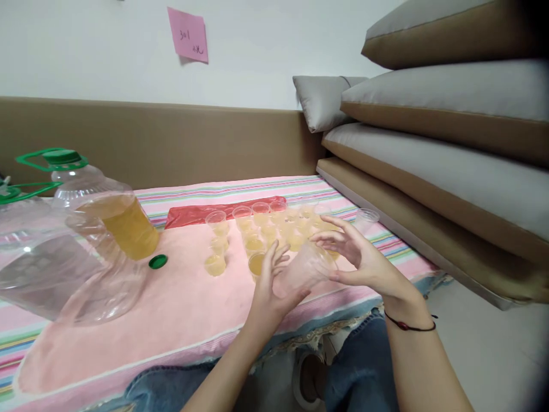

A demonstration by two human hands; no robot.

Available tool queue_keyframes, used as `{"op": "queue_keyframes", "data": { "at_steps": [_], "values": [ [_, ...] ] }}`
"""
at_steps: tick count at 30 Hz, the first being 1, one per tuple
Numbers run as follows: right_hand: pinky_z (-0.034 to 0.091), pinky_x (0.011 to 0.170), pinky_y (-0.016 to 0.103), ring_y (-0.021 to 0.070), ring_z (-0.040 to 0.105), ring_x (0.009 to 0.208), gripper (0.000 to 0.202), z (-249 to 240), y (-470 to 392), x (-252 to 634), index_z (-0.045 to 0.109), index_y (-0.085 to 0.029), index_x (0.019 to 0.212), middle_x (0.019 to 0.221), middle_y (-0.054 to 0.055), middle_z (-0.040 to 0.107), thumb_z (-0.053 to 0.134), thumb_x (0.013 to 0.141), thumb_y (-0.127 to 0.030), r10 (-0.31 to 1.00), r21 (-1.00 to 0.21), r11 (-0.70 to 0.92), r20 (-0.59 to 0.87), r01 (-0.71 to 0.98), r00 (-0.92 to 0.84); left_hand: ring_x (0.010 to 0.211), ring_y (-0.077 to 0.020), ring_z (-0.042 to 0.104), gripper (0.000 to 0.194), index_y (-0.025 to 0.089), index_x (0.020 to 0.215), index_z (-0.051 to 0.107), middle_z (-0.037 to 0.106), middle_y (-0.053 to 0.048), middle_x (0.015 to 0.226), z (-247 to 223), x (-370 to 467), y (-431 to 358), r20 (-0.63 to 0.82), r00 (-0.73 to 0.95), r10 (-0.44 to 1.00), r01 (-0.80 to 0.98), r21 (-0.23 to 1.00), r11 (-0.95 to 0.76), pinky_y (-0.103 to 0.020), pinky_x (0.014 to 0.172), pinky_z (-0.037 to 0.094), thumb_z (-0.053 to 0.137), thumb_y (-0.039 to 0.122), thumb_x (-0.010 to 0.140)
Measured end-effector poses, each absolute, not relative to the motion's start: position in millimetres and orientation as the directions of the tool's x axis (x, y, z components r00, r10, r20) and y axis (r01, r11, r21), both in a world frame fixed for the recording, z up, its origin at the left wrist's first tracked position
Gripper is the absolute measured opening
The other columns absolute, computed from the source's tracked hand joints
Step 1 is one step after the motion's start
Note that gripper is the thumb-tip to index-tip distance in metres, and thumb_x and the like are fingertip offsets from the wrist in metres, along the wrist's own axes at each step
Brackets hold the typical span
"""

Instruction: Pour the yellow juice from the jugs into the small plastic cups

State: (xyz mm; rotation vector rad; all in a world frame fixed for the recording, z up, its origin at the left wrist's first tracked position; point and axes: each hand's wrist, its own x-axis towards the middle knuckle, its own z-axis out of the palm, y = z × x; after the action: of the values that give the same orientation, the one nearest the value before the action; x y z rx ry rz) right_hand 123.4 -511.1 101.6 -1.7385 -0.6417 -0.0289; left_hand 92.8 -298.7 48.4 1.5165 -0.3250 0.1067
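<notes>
A clear plastic cup (309, 266), blurred and tilted, lies between my two hands; whether it is one cup or a nested stack I cannot tell. My left hand (271, 289) curves round its left end, thumb below. At the other end, the fingers and thumb of my right hand (354, 254) grip near the rim. Just beyond are rows of clear cups holding yellow liquid, including a front cup (256, 264) beside my left fingers and another cup (215, 265) farther left. My hands hide part of the rows.
At left stand a large jug (132, 226) of yellow liquid and a clear jug (107, 292) in front. A green cap (158, 261) lies near them. A red plastic bag (189, 215) stretches behind the cups. Stacked cushions (446, 143) border the right side.
</notes>
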Motion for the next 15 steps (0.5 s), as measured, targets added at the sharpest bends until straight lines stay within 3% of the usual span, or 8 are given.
{"op": "queue_keyframes", "data": {
  "at_steps": [3, 6, 9, 15],
  "values": [
    [0.044, 0.106, 0.051, 0.0274, 0.057, 0.121, 0.084, 113, -541, 128, 0.039, -0.036, 0.137, 0.123, 0.007, 0.063, 0.085, 0.066, -0.035, 0.216, -0.893, -0.16, 0.385, 0.422, 0.897, 0.141, -0.0284, 0.037, 0.08, 0.027, 0.148, 0.026, 0.038, -0.015, 0.153, 42, 91, -300, 0.343, 0.93, -0.134, -0.339, 0.939, 0.05, -0.049, 0.113, 0.032, 0.069, 0.04, 0.081],
    [0.046, 0.104, 0.053, 0.0291, 0.056, 0.123, 0.078, 127, -584, 148, 0.042, -0.036, 0.134, 0.125, 0.007, 0.063, 0.082, 0.067, -0.042, -0.062, -0.867, -0.29, 0.439, 0.404, 0.896, 0.137, -0.0285, 0.042, 0.067, 0.027, 0.144, 0.034, 0.045, -0.014, 0.148, 34, 87, -301, 0.385, 0.892, -0.236, -0.411, 0.909, -0.071, -0.05, 0.111, 0.035, 0.065, 0.034, 0.085],
    [0.044, 0.107, 0.054, 0.0317, 0.057, 0.121, 0.083, 135, -629, 185, 0.046, -0.028, 0.131, 0.124, 0.012, 0.064, 0.085, 0.06, -0.047, -0.266, -0.818, -0.47, 0.49, 0.332, 0.83, 0.131, -0.0289, 0.049, 0.059, 0.027, 0.137, 0.044, 0.053, -0.012, 0.14, 25, 84, -302, 0.371, 0.845, -0.385, -0.481, 0.842, -0.246, -0.049, 0.109, 0.039, 0.066, 0.03, 0.083],
    [0.045, 0.104, 0.05, 0.0321, 0.059, 0.117, 0.092, 127, -696, 260, 0.045, -0.017, 0.132, 0.123, 0.018, 0.064, 0.083, 0.055, -0.049, -0.273, -0.714, -0.689, 0.413, 0.123, 0.869, 0.121, -0.0268, 0.057, 0.055, 0.028, 0.133, 0.048, 0.06, -0.01, 0.132, -1, 87, -303, 0.32, 0.782, -0.535, -0.555, 0.748, -0.364, -0.043, 0.101, 0.049, 0.064, 0.026, 0.081]
  ]
}}
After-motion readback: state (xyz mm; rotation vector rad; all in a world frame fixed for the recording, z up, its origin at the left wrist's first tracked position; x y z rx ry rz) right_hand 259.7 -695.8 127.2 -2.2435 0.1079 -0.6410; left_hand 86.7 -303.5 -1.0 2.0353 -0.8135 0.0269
